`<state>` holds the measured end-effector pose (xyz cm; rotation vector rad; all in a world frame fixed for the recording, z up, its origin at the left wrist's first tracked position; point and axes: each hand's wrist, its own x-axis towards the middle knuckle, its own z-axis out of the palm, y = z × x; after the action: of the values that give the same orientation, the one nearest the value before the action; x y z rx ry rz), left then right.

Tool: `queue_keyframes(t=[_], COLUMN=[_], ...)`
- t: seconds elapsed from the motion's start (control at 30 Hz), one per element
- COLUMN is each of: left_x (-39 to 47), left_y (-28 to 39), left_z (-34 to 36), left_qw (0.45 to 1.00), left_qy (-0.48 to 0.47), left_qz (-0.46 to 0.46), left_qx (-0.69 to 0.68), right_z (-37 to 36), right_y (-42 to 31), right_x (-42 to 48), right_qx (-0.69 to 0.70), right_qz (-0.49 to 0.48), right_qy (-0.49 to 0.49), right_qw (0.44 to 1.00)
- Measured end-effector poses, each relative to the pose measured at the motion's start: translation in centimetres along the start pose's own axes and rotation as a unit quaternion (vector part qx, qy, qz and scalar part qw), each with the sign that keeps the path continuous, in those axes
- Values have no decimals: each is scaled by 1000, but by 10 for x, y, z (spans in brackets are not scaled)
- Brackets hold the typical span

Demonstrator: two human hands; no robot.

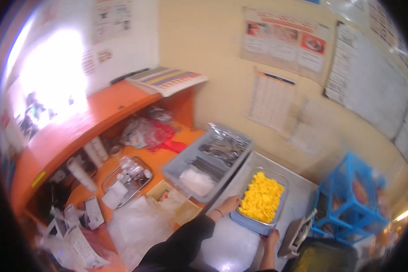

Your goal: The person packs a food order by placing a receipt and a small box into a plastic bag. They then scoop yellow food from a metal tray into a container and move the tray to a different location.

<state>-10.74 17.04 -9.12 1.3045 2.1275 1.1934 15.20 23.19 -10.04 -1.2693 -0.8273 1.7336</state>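
Note:
A rectangular metal-rimmed tray heaped with yellow pieces of food rests in or on a blue plastic tub, over a metal tabletop. My left hand is at the tray's left side, its fingers at the rim. At the near right corner of the blue tub is my right hand, its fingers against the edge. Both hands hold the tub and tray between them. The undersides of the fingers are hidden.
Left of the metal table stands a grey divided bin with cutlery and foil. Beyond my right hand are a metal box with a handle, a dark tub and a blue plastic rack. An orange counter runs along the left.

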Motion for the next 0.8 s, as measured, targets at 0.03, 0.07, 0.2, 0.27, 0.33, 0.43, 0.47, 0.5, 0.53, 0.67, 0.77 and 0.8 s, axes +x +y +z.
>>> queue_keyframes(t=[0.03,0.07,0.2,0.27,0.33,0.43,0.47,0.5,0.53,0.67,0.77,0.8], left_x=[6,4,10,7,0,-11,-3,4,14,23,24,23], left_y=[18,25,20,28,32,48,17,-19,-49,-50,-31,-24], left_z=[3,0,13,8,-1,-9,14,35,54,65,62,56], left_qw=[1000,999,999,995,981,941,944,950,956,953,966,976], left_qy=[-19,-26,-36,-69,-111,-102,-92,-78,-65,-83,-32,-14], left_qz=[-1,-21,-19,-73,-132,-190,-155,-116,-72,-26,-43,-48], left_qx=[-11,-21,36,-8,-90,-261,-276,-278,-278,-289,-253,-214], right_z=[-32,-44,-37,-46,-21,15,12,13,-9,-33,-52,-52], right_y=[13,1,-29,-12,-38,-79,-70,-62,-38,-40,-32,-31], right_x=[29,24,11,42,28,-13,-4,3,38,50,72,82], right_qx=[-235,-514,-326,-269,-309,-296,-290,-288,-289,-210,-310,-385], right_qz=[-96,-230,-82,-100,8,89,85,80,52,79,-53,-110], right_qy=[34,-16,-75,-89,-113,-88,-94,-109,-141,-233,-316,-318], right_qw=[967,826,939,954,944,947,949,948,945,946,895,859])
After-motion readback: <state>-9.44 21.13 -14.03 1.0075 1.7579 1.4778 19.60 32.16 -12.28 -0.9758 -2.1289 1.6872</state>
